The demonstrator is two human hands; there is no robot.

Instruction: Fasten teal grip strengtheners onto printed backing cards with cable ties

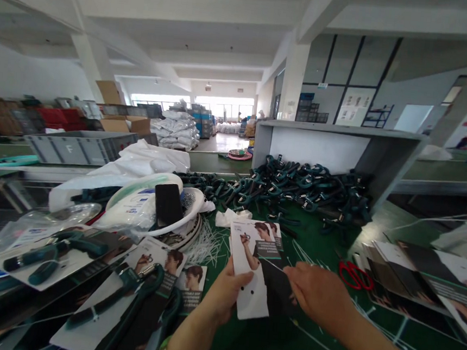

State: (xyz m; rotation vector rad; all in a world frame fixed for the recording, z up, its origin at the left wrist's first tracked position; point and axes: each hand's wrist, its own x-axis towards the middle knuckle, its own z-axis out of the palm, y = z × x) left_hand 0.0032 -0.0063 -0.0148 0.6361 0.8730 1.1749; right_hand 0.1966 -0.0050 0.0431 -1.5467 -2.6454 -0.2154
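The left hand (227, 288) holds a printed card (251, 305); the right hand (316, 291) pinches a thin white tie (273, 264) against it. Red scissors (343, 269) lie to the right, dark hand grips (310, 187) piled beyond.

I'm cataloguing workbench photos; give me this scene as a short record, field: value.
left hand: holds a printed card by its left edge
right hand: closed at the card's right side, seemingly on a thin white tie
far side: heaped green-and-black tools, some inside a grey box
right side: red scissors, stacked cards
left side: phone, white bowl, tools on cards
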